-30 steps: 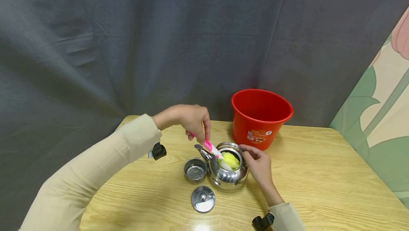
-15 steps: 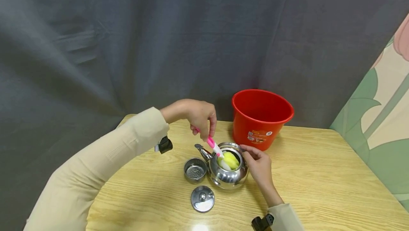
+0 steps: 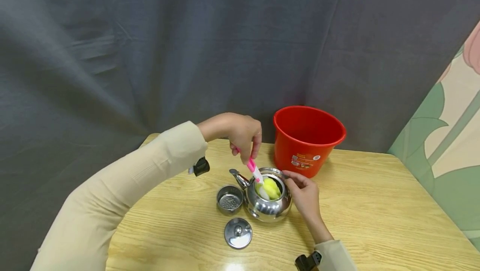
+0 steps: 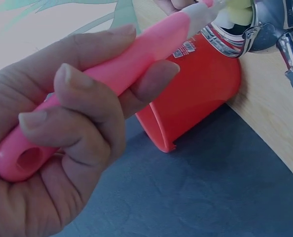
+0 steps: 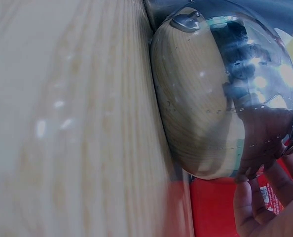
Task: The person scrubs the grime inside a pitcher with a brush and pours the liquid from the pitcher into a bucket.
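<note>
My left hand [image 3: 243, 135] grips the pink handle of a sponge brush [image 3: 256, 173], which slants down into a steel teapot [image 3: 268, 212]. In the left wrist view, curled fingers wrap the brush handle [image 4: 141, 54], which has a hole at its end. The yellow and white sponge head [image 3: 271, 188] sits inside the teapot's round mouth, its lower part hidden. On the teapot's right, my right hand [image 3: 305, 196] pinches the handle by the rim. The right wrist view has the fingertips against the shiny teapot body [image 5: 201, 98], which stands upright with its spout toward the left.
Left of the teapot stands a steel strainer basket [image 3: 229, 201] with a perforated bottom. A round steel lid [image 3: 238, 233] lies in front, knob up. Behind the teapot, a red bucket [image 3: 300, 156] stands near the back edge of the wooden table [image 3: 375, 204], before a dark curtain.
My left hand has shifted right and slightly up, turning the brush handle steeper. The sponge head has moved a little within the teapot. My right hand and the teapot have stayed in place.
</note>
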### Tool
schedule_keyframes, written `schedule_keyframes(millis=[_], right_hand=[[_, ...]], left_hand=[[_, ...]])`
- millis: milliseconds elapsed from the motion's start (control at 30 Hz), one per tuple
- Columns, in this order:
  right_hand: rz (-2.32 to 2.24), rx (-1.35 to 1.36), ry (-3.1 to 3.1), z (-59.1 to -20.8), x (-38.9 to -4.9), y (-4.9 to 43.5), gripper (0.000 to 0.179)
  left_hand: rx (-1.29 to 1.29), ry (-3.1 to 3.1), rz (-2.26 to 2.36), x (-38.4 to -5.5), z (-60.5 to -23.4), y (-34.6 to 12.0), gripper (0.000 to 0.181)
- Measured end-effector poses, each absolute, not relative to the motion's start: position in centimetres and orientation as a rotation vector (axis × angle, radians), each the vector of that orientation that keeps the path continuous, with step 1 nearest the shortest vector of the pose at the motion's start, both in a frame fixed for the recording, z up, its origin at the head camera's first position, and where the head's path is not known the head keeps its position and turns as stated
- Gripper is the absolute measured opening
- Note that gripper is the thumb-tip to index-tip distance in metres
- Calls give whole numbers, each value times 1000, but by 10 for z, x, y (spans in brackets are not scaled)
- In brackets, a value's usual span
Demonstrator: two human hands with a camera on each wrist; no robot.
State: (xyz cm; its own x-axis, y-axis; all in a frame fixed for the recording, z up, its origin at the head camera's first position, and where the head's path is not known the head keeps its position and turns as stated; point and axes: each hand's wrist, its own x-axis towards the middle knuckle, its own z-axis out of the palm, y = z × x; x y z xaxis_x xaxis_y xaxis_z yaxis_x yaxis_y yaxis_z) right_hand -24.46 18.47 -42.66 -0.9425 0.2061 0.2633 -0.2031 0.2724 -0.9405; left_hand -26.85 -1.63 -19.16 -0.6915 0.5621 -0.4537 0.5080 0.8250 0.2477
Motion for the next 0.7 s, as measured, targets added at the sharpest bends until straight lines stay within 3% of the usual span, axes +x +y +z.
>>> schedule_keyframes(millis=[700], right_hand=[[1714,-15,-2230,-426,-246,187,22]], left_hand=[[848,2485,-187,-257,-176,20,6]])
